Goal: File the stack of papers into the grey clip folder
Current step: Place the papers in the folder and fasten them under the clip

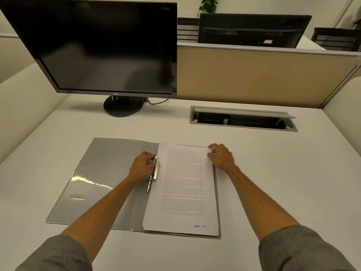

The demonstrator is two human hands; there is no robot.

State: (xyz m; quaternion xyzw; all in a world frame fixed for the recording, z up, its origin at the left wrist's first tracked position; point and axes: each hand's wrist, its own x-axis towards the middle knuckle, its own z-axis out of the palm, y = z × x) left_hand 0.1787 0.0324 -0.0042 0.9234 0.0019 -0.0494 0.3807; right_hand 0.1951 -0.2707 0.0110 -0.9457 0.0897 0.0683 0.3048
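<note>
The flat grey plastic clip folder (109, 173) lies open on the pale desk (273, 182), nearer the front edge than the back, with its left cover spread wide and bare. The white stack of printed papers (185, 188) rests on the folder's right half, its left edge run up against the shiny metal spring clip (154, 173) at the spine. The left hand (141, 167) is curled over the upper part of that clip, fingertips pinched on the lever; whether the lever is being lifted or pressed down cannot be told. The right hand (221, 157) sits at the far right corner of the stack, fingers bent and resting on the sheets' edge, seemingly steadying them rather than gripping. The step in hand looks like the clamping one: the papers are already placed and are being squared against the clip. The next move probably calls for the sheet edges to slide evenly under the clamp bar, the right hand nudging the stack toward the spine while the left works the lever, then closing the cover. A dark monitor (93, 45) stands at the desk's back left corner, and an open cable tray (242, 120) is set in near the back edge, both well clear.
</note>
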